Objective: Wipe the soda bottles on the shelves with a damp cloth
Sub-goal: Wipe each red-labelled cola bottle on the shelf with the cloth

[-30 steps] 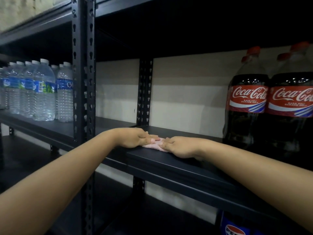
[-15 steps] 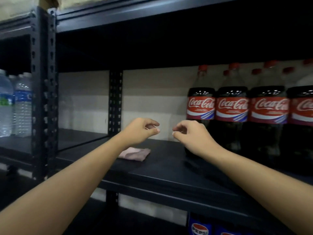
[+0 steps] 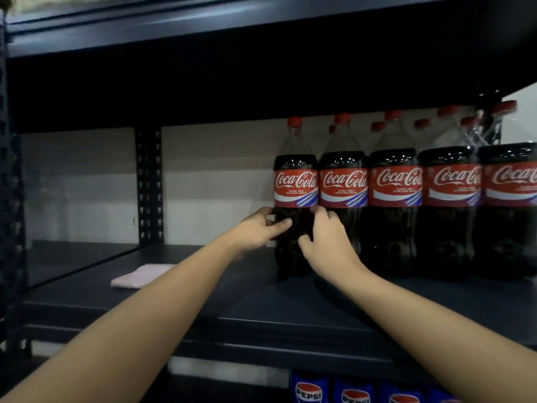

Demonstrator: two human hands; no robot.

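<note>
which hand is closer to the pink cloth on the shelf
Left. The left hand is up and right of the pink cloth, gripping the end cola bottle; the right hand grips farther right.

**Around the Rack: Wall, Posts, Clutter Up Top**

Back wall (image 3: 218, 181): pale, plain, crossed by flat horizontal bands of lighter and darker tone. Brighter white patch of wall (image 3: 520, 117) at the far right edge, in stronger light.

Rear upright (image 3: 149, 184): dark metal, vertical, punched with two columns of keyhole slots, flat against the back wall. Front upright (image 3: 11, 199): same dark perforated metal, at the extreme left edge, blurred.

Something pale (image 3: 58, 0) at the top-left corner, cropped, too little visible to identify.

Pale strip (image 3: 226, 370) low in the middle; wall or floor, cannot tell.
</note>
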